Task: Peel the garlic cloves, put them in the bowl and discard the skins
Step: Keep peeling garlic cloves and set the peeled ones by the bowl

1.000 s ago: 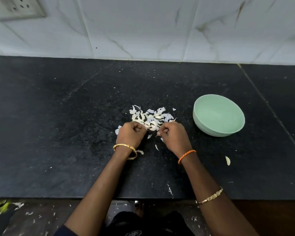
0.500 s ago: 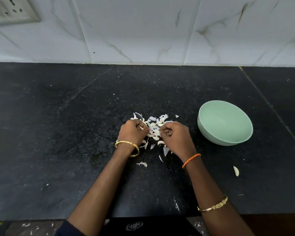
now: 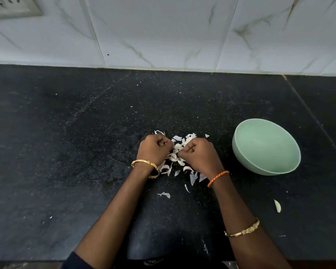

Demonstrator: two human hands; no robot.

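Left hand (image 3: pixel 155 150) and right hand (image 3: pixel 199 155): both curled tight over the skins (image 3: pixel 177 150) mid-counter (image 3: pixel 66 171), apparently gathering them; contents hidden. Bowl (image 3: pixel 268 167): right, within reach; one clove (image 3: pixel 277 205) lies near-right.

Skins (image 3: pixel 179 162) mid-counter (image 3: pixel 66 152), bowl (image 3: pixel 291 167) right of them, lone clove (image 3: pixel 277 206) before bowl

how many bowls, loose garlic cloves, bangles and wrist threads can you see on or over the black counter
pale green round bowl: 1
loose pale garlic clove lying right of the arms: 1
gold metal bangles: 2
orange braided wrist thread: 1
total: 5
The white papery garlic skins are too many and too overlapped to count.
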